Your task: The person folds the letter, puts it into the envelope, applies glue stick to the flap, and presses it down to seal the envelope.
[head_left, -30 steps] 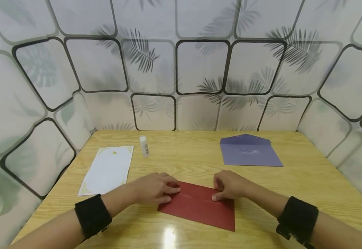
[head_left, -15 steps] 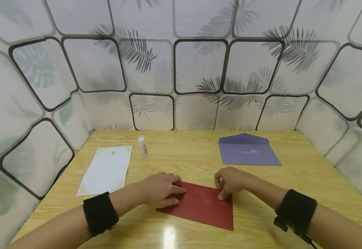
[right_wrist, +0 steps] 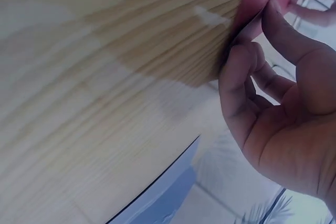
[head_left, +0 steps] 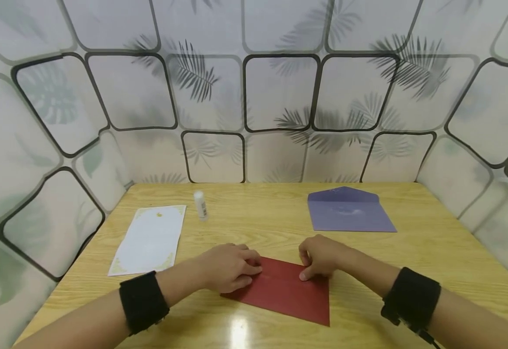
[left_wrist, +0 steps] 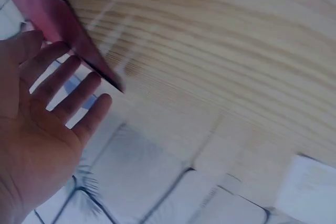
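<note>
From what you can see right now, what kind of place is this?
Probably a small craft or letter-writing desk: a wooden table closed in by leaf-patterned panels, with a red envelope, a purple envelope, a sheet of letter paper and a glue stick.

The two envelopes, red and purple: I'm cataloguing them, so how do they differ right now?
The red envelope lies near the table's front edge, skewed; the purple envelope sits far back on the right, squarer to the edge. The left hand presses on the red one and the right hand pinches its corner; nothing touches the purple one. Both lie flat on the wooden table.
</note>
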`<action>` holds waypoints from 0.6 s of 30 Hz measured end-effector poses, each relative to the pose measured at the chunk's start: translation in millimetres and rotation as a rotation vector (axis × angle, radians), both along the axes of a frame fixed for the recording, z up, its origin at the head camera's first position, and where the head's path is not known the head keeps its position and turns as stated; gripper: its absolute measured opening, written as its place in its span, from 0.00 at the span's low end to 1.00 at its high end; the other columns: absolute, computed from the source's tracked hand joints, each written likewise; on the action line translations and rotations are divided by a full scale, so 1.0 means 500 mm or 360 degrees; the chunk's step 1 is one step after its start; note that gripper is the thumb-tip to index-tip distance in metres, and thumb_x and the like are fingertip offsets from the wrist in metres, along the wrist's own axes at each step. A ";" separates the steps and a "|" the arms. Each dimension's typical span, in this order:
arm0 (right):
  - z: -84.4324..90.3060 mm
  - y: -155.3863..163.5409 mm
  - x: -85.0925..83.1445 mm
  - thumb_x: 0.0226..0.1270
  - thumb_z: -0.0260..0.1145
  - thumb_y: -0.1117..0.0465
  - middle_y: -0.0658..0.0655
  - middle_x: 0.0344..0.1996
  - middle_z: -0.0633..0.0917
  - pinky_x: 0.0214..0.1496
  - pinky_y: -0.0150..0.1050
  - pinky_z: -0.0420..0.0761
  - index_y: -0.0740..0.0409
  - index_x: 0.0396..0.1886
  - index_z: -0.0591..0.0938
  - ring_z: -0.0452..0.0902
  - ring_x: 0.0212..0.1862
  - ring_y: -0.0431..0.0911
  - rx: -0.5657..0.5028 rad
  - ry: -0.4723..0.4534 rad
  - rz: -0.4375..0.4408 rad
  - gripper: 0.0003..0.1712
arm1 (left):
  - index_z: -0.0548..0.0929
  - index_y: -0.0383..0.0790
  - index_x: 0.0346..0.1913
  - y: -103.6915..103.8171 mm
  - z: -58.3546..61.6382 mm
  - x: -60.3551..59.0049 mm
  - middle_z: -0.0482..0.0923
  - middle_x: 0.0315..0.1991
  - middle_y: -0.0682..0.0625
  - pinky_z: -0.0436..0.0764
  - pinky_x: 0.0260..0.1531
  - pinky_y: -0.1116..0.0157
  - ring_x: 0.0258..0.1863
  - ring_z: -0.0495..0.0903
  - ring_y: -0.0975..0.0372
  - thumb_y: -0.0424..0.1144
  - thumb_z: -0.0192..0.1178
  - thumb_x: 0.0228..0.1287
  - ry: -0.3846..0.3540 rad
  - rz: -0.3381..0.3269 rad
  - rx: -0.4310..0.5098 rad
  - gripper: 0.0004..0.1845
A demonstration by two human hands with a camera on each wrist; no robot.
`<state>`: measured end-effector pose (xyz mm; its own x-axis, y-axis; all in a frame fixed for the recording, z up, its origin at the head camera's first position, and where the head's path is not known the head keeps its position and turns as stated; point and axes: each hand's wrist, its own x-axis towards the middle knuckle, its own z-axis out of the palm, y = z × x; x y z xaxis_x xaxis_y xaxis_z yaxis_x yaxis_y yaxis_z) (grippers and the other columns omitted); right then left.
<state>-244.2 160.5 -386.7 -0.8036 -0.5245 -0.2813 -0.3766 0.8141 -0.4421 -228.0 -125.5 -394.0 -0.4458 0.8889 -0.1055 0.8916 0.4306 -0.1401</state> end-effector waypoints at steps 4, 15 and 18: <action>0.004 0.038 0.006 0.53 0.80 0.57 0.50 0.13 0.76 0.22 0.37 0.76 0.53 0.22 0.75 0.70 0.12 0.41 -0.0052 -0.0061 -0.0012 0.18 | 0.81 0.49 0.64 -0.042 -0.001 -0.006 0.76 0.63 0.53 0.78 0.59 0.60 0.60 0.76 0.59 0.44 0.54 0.75 -0.0021 0.0021 0.0045 0.19; 0.004 0.083 0.003 0.53 0.79 0.60 0.44 0.13 0.74 0.21 0.33 0.74 0.51 0.17 0.77 0.68 0.14 0.37 -0.0038 -0.0080 0.0109 0.17 | 0.79 0.41 0.65 -0.074 -0.006 -0.012 0.75 0.65 0.51 0.75 0.63 0.59 0.64 0.75 0.58 0.42 0.55 0.73 -0.0140 0.0041 0.0134 0.21; -0.002 0.088 0.001 0.53 0.79 0.62 0.42 0.16 0.74 0.25 0.31 0.71 0.50 0.19 0.78 0.67 0.20 0.34 -0.0055 0.0018 0.0242 0.16 | 0.77 0.41 0.67 -0.076 -0.006 -0.012 0.73 0.67 0.51 0.73 0.65 0.57 0.66 0.73 0.57 0.48 0.56 0.73 -0.0188 0.0094 0.0123 0.24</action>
